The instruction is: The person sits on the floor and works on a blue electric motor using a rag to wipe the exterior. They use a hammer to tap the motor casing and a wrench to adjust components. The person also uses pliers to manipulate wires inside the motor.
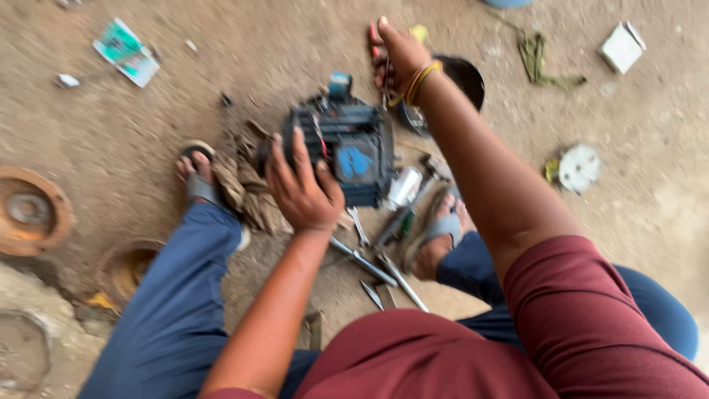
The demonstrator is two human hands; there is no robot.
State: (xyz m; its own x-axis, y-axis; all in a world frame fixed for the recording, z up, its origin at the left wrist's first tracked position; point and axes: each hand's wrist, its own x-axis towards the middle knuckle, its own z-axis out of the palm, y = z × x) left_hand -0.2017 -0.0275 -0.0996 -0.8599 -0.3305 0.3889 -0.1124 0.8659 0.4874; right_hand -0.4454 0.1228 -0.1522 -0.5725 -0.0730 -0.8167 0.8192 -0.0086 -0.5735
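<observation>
A dark electric motor (347,151) with a blue patch on its side lies on the dirt floor between my feet. My left hand (301,188) rests on its near left end, fingers spread over the housing. My right hand (399,55) is raised beyond the motor and grips a slim red-handled tool (374,38), with bangles on the wrist. The picture is blurred, so the tool's tip is unclear.
Spanners and other hand tools (373,262) lie by my right foot (442,233). A dark round bowl (461,77) sits behind the motor. Rusty round covers (29,210) lie at left. A white disc (580,168), a white box (622,47) and a paper scrap (127,52) are scattered around.
</observation>
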